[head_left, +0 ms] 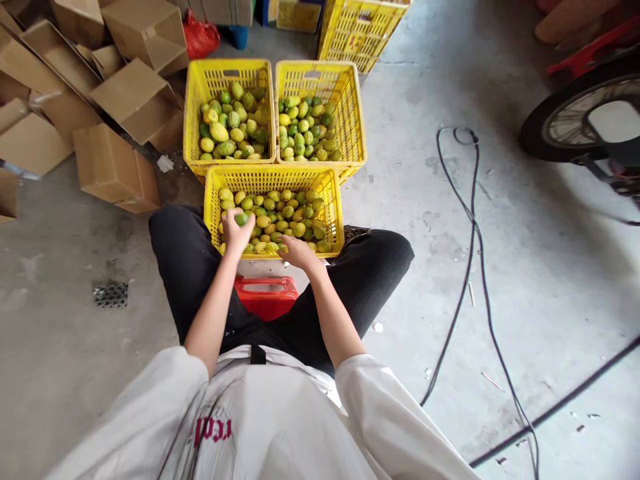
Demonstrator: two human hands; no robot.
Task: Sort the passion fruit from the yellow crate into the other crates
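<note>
I sit on a red stool with a yellow crate of green-yellow fruit between my knees. My left hand is closed around a green fruit just above the pile at the crate's left side. My right hand reaches into the crate's near edge, fingers curled down among the fruit; what it grips, if anything, is hidden. Two more yellow crates stand beyond: the far left crate and the far right crate, both holding the same fruit.
Folded cardboard boxes are heaped at the left. Another yellow crate and a red bag stand at the back. A black cable trails over the concrete floor on the right, near a motorbike wheel.
</note>
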